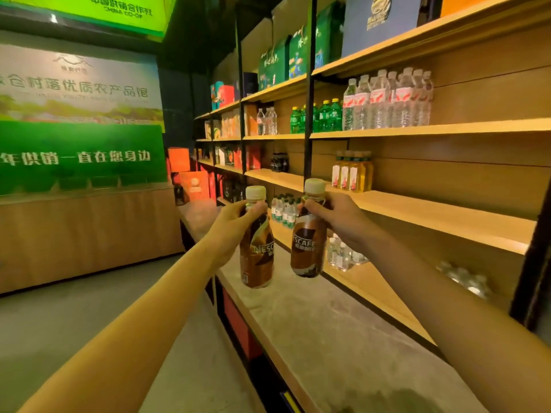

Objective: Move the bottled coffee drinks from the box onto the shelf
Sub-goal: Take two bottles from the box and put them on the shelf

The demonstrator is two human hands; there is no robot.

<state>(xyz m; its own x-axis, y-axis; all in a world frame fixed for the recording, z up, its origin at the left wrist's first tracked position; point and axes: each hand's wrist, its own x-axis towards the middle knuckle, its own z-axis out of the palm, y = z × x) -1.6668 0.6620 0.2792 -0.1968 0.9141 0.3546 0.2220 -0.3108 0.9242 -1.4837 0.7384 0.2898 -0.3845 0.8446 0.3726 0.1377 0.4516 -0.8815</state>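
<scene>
While both arms reach forward in the head view, the left hand grips the neck of the left coffee bottle and the right hand grips the right coffee bottle likewise, with the fingers curled round each. Both bottles are held in the air in front of the wooden shelf — clear of it, caps up. Yellow drink bottles stand on that shelf.

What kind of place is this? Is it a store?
Probably a small shop: wooden shelves hold rows of water bottles, green drink bottles and gift boxes, with a green China Co-op sign overhead.
</scene>
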